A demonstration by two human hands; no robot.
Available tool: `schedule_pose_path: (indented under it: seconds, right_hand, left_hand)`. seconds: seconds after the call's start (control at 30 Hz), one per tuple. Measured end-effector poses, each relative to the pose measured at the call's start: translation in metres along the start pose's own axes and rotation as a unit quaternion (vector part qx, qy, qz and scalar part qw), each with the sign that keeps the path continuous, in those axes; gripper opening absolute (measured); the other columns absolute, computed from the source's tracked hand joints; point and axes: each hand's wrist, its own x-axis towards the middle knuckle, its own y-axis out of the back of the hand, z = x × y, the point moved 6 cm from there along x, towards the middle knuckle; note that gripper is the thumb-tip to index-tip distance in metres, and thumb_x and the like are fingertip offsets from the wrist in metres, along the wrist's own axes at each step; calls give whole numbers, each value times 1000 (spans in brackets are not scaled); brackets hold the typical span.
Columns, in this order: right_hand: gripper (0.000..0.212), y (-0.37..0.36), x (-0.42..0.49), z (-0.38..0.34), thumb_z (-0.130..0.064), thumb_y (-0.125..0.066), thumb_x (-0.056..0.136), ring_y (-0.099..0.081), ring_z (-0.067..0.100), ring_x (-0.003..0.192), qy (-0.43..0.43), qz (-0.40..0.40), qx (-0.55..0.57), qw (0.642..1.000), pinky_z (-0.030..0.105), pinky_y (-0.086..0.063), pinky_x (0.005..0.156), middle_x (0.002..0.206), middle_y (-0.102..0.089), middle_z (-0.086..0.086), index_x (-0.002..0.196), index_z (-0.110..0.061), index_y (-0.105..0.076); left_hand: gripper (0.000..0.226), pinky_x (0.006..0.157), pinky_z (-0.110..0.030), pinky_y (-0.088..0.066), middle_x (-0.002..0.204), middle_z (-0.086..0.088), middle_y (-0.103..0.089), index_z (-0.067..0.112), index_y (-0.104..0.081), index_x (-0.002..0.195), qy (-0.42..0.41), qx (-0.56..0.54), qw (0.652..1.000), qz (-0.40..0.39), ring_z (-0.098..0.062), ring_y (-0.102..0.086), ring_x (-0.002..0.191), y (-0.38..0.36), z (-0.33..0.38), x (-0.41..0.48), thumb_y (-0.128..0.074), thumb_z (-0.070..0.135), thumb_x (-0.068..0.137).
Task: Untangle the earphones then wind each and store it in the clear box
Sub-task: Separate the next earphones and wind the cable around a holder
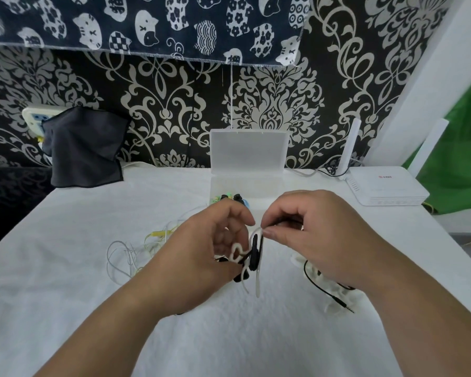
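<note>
My left hand (210, 251) grips a wound bundle of black earphone cable (252, 257) above the white table. A white tie strip (257, 278) loops round the bundle and hangs below it. My right hand (313, 235) pinches the top of that strip between thumb and forefinger. The black cable trails under my right wrist to its jack plug (343, 303) on the table. A loose tangle of white and yellow earphone cables (136, 251) lies left of my left hand. The clear box (245, 183) stands open behind my hands, with coloured earbuds (229, 198) inside it.
A white router (384, 189) with upright antennas sits at the back right. A dark grey cloth (85, 148) hangs over a wall socket at the back left. More white tie strips (335, 300) lie under my right wrist. The table edge drops off at left.
</note>
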Motion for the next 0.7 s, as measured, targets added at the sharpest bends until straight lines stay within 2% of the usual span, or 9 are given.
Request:
schedule_pose_path:
  seconds: [0.13, 0.23, 0.3, 0.4, 0.47, 0.53, 0.6, 0.7]
  right_hand:
    - [9, -2, 1, 1, -21, -75, 85, -63, 6, 77, -3, -5, -7, 1000, 22, -49, 67, 82, -67, -17, 78, -27, -73]
    - [10, -3, 2, 7, -24, -72, 89, -60, 7, 66, -29, -12, 10, 999, 25, -49, 64, 74, -68, -11, 80, -28, -74]
    - [16, -4, 3, 14, -23, -67, 92, -56, 11, 61, -62, -19, 37, 997, 25, -46, 59, 70, -67, -8, 79, -29, -74]
    - [27, -19, 1, 19, -21, -63, 96, -53, 2, 56, -107, -67, 71, 989, 15, -41, 53, 64, -64, -13, 73, -32, -70]
    - [28, -31, -1, 18, -20, -58, 99, -54, 0, 56, -124, -100, 95, 983, 16, -41, 53, 63, -64, -13, 74, -29, -68]
    - [27, -44, -5, 15, -18, -54, 101, -57, 3, 56, -136, -135, 121, 974, 18, -42, 57, 65, -67, -10, 79, -24, -70]
    - [23, -53, -8, 14, -16, -53, 101, -61, 8, 60, -144, -158, 147, 966, 23, -45, 67, 69, -70, -5, 88, -19, -72]
    - [19, -58, -10, 13, -10, -53, 100, -64, 14, 62, -160, -177, 194, 952, 24, -48, 76, 70, -71, 1, 98, -13, -72]
  left_hand:
    - [54, 73, -29, -53, 86, 1, -63, 24, -56, 111, 4, -7, 1000, -28, -18, -60, 75, -4, 0, -1, -65, -10, 69]
    - [51, 69, -29, -50, 86, -1, -63, 20, -56, 107, -2, -53, 998, -21, -17, -58, 73, -3, 0, -1, -65, -11, 68]
    - [49, 65, -32, -47, 86, -4, -62, 20, -57, 101, -6, -114, 993, -7, -18, -55, 71, -2, 0, 0, -65, -13, 66]
    - [46, 63, -31, -48, 86, -9, -59, 15, -58, 97, -34, -188, 981, 34, -20, -56, 69, 3, 2, 2, -66, -17, 65]
    - [45, 62, -29, -50, 87, -10, -57, 11, -60, 99, -47, -228, 969, 79, -21, -58, 68, 10, 1, 3, -65, -17, 64]
    - [46, 62, -28, -51, 87, -7, -58, 11, -62, 103, -49, -217, 966, 132, -20, -60, 68, 20, -2, 3, -65, -14, 66]
    - [51, 65, -27, -51, 87, -2, -58, 19, -66, 107, -47, -163, 970, 177, -16, -59, 69, 29, -3, 1, -67, -14, 68]
    - [64, 63, -22, -48, 87, 2, -55, 32, -68, 107, -41, -102, 973, 205, -8, -56, 68, 36, -4, -1, -64, -24, 77]
